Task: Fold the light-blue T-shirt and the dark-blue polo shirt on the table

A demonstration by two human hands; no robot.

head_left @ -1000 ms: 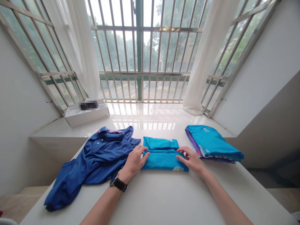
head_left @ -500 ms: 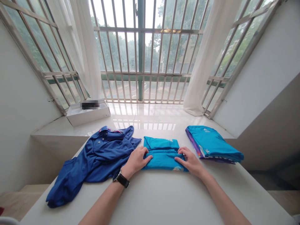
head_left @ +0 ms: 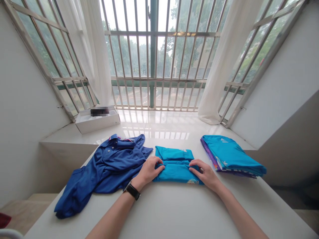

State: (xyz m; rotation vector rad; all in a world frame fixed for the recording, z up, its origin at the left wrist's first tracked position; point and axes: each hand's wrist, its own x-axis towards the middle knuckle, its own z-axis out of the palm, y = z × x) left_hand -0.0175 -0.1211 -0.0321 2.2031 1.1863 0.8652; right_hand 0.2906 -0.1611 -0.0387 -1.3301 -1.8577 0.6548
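A bright blue shirt [head_left: 174,154] lies folded into a narrow bundle on the white table, with a fold line running across its middle. My left hand [head_left: 151,170] grips its left end, thumb and fingers curled at the fold. At the right end, my right hand [head_left: 205,173] holds the cloth the same way, close to a pale print on the lower edge. A dark blue polo shirt [head_left: 117,166] is spread loosely just left of my left hand, its collar toward the window. My wrist carries a black watch [head_left: 132,190].
To the right sits a stack of folded clothes [head_left: 231,154], bright blue on top with purple below. A white open box [head_left: 98,122] with a blurred dark item stands on the sill [head_left: 154,121] at the back left. White curtains [head_left: 219,66] hang before the barred window.
The view has shifted slightly, so everything sits a little further right. Both hands' fingers have edged slightly inward along the bright blue shirt's fold. The polo shirt and the stack lie as before.
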